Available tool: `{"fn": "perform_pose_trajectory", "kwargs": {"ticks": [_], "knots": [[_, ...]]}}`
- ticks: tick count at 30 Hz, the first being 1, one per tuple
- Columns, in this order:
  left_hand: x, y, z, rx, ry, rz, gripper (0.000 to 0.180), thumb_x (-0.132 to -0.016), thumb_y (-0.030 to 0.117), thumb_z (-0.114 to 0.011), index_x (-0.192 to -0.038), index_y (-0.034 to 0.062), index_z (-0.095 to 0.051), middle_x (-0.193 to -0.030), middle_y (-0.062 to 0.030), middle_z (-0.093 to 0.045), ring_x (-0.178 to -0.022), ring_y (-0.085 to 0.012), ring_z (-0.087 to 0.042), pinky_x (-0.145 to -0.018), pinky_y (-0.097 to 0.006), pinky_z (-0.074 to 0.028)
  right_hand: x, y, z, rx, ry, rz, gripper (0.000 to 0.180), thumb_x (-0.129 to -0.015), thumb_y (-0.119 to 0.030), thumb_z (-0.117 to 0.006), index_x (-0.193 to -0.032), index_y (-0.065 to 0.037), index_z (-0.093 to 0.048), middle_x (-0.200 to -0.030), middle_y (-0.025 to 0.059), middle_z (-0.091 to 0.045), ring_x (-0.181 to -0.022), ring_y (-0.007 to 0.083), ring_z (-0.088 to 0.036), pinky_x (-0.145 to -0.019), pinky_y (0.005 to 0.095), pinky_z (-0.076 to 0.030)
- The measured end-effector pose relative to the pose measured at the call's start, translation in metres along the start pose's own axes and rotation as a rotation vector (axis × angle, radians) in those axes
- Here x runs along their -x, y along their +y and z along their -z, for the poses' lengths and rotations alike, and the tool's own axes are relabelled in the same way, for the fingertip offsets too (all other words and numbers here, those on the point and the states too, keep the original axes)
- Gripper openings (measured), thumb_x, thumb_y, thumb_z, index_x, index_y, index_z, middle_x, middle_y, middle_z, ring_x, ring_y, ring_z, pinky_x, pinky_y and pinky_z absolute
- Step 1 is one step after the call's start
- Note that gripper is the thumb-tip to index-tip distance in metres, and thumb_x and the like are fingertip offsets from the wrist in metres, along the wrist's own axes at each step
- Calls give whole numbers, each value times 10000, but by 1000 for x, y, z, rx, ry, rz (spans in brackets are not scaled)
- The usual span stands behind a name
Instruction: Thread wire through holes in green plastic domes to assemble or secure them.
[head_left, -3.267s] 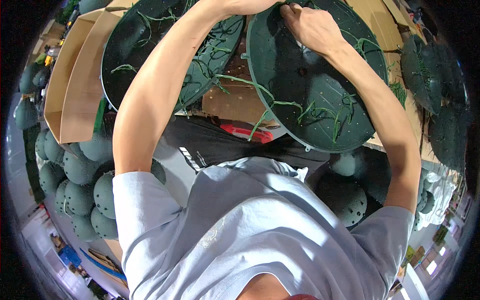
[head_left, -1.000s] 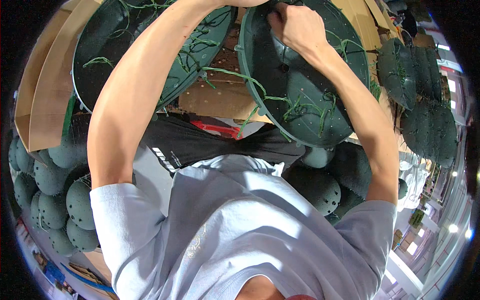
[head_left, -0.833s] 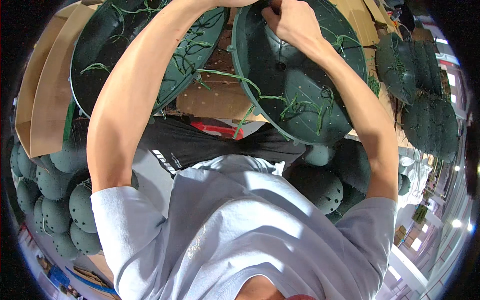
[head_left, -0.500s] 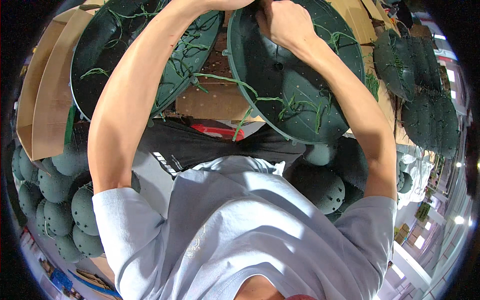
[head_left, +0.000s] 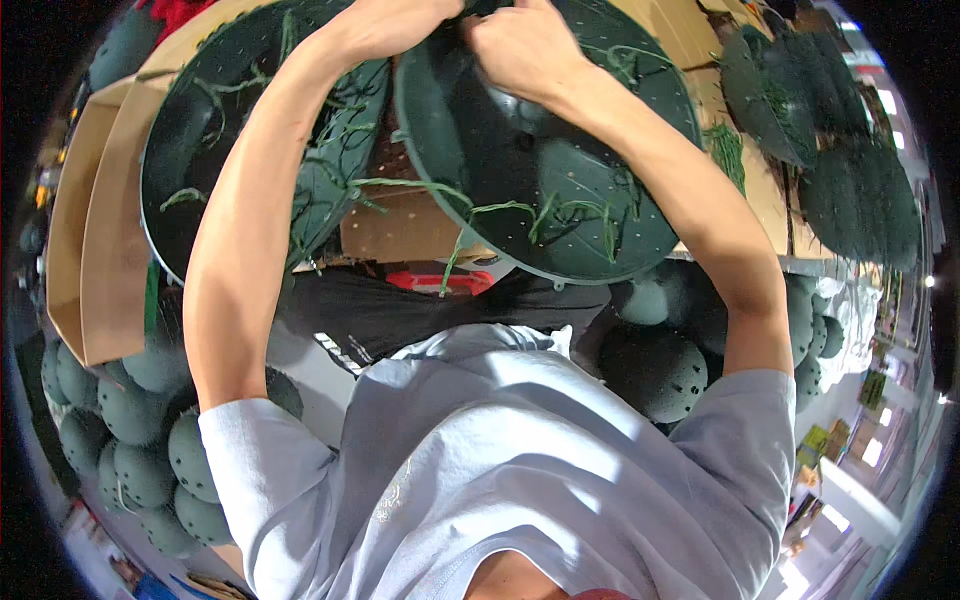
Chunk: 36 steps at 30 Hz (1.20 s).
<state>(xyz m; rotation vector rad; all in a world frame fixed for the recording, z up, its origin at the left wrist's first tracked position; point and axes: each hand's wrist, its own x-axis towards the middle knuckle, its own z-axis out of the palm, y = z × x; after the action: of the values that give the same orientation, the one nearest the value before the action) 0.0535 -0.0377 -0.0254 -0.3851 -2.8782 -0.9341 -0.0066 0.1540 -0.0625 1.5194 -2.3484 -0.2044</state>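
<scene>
A person in a pale blue T-shirt (head_left: 520, 450) is seen from above, both bare forearms reaching up and away toward the top of the picture. The right hand (head_left: 525, 50) rests on the upper part of a large dark green perforated dome (head_left: 560, 190), its fingers curled and pressed against the shell, apparently pinching something small there; the fingertips are partly cut off by the frame edge, so what they pinch cannot be told. The left hand (head_left: 390, 22) meets it at the same spot, fingers closed together on the dome's top rim, seemingly to steady it while the other hand works. Thin green strands (head_left: 420, 185) trail out of the dome's holes and hang down its face. A second green dome (head_left: 255, 150) lies just to the left, touching the first and tilted against brown cardboard boxes (head_left: 100, 240). Below the elbows, many smaller grey-green perforated balls (head_left: 130, 450) are heaped on the left, with more of them on the right (head_left: 655, 370). Further green shells (head_left: 800, 90) are stacked at the upper right.
</scene>
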Motion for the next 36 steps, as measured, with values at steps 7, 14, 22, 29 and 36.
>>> {"fn": "perform_pose_trajectory", "kwargs": {"ticks": [7,14,22,29,36], "knots": [[-2,-22,-6,60,-76,173,388,-1030,306,-515,-1084,-65,-617,-906,-46,-637,-875,-155,-561,-865,-334,-459,41,64,56,-398,380,0,235,-835,-30,-557,-1005,-6,-717,-960,215,-722,-936,407,-672,-861,485,-537],[1,-14,-11,94,32,129,362,-984,294,-500,-962,-64,-553,-793,-122,-560,-794,-191,-536,-805,-373,-463,162,135,43,-728,162,-518,320,-996,-65,-516,-1276,-26,-667,-1230,88,-703,-1105,201,-658,-983,341,-502],[-4,-14,-10,178,-23,208,304,-982,261,-507,-879,-26,-500,-733,-38,-448,-760,-124,-460,-745,-340,-435,229,146,-8,-1128,-73,-735,228,-1034,-159,-610,-1097,36,-710,-1010,17,-726,-937,104,-627,-858,276,-504],[-4,-19,-2,94,-77,270,372,-1007,299,-548,-1020,-68,-608,-870,-43,-610,-864,-133,-533,-833,-322,-455,177,139,66,-792,371,-409,236,-1061,-173,-584,-1081,33,-697,-970,31,-725,-965,119,-643,-900,288,-506],[2,-6,-13,134,92,157,336,-965,260,-536,-1046,-51,-633,-873,-169,-681,-851,-236,-633,-856,-369,-493,121,104,65,-573,-55,-133,254,-996,-250,-606,-1020,-25,-721,-960,167,-723,-905,342,-692,-837,427,-542]]}}
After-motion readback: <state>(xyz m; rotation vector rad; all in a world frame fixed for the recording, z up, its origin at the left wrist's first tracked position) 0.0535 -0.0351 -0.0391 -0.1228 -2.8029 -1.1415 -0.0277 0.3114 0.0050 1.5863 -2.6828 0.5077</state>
